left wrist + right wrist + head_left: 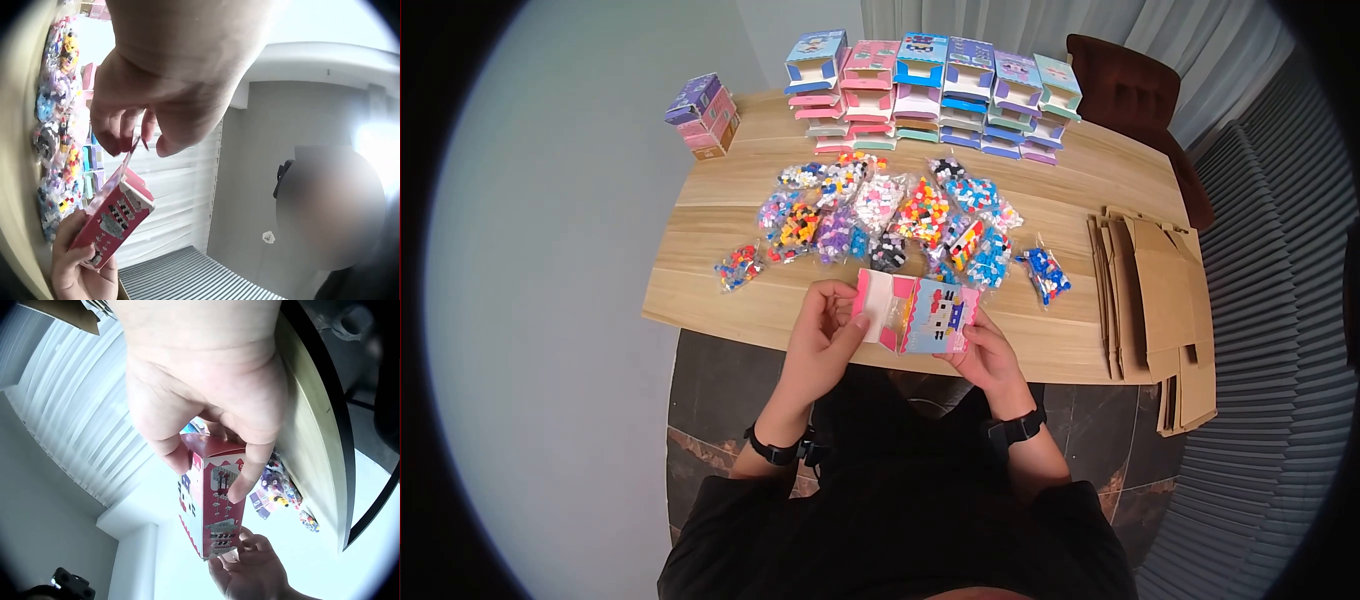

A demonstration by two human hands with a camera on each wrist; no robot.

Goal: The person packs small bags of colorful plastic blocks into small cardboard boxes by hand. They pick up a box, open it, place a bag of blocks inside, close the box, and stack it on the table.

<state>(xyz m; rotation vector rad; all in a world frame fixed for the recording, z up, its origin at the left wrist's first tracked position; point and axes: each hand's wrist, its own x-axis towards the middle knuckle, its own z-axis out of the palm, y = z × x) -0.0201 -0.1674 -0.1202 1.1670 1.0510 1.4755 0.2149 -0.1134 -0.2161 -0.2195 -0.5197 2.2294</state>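
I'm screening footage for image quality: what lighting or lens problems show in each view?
Head: black corners; ribbed grey panel bowed by apparent wide-angle distortion; printed box fairly evenly lit. Left wrist: white glare at the right edge, a round blurred patch beside it, pale curtain washed out. Right wrist: dark corners, background beside the left hand nearly blown white.

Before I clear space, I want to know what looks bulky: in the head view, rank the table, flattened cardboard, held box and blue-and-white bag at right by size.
1. Table
2. Flattened cardboard
3. Held box; its nearness to the camera may enlarge it
4. Blue-and-white bag at right
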